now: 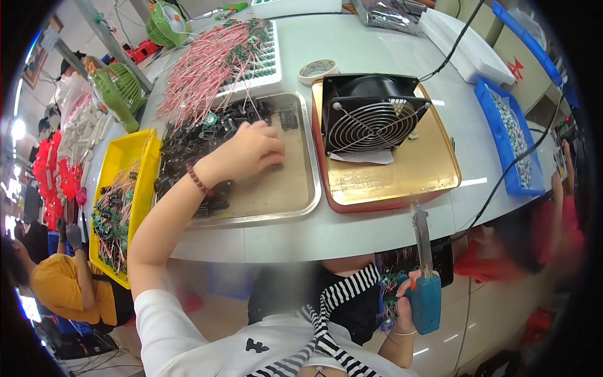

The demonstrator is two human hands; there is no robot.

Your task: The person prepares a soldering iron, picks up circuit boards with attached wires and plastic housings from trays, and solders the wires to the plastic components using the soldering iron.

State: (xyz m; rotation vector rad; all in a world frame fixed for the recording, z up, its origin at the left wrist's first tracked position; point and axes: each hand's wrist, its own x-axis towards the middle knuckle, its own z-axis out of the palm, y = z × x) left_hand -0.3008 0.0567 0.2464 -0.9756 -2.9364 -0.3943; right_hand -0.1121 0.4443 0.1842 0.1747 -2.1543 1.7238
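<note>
My left hand (251, 151), with a beaded bracelet on its wrist, reaches over a metal tray (317, 182). Its fingers curl down close to the tray's bottom, and what they pinch, if anything, is hidden. Small black plastic parts (182, 154) are heaped in the left half of the tray, with a small green piece (210, 119) among them. Down at the right, below the table edge, my right hand (405, 301) is wrapped round the handle of a blue soldering gun (427, 305). Its long metal barrel points up toward the gold tin lid.
A black fan (377, 122) stands on a gold tin lid (427, 173). Behind the tray lie red-and-white wires (201, 63) on a white foam tray. A yellow bin (151, 144) is left, a blue bin (487, 103) right, a tape roll (318, 70) behind. A black cable crosses the right side. People sit at both sides.
</note>
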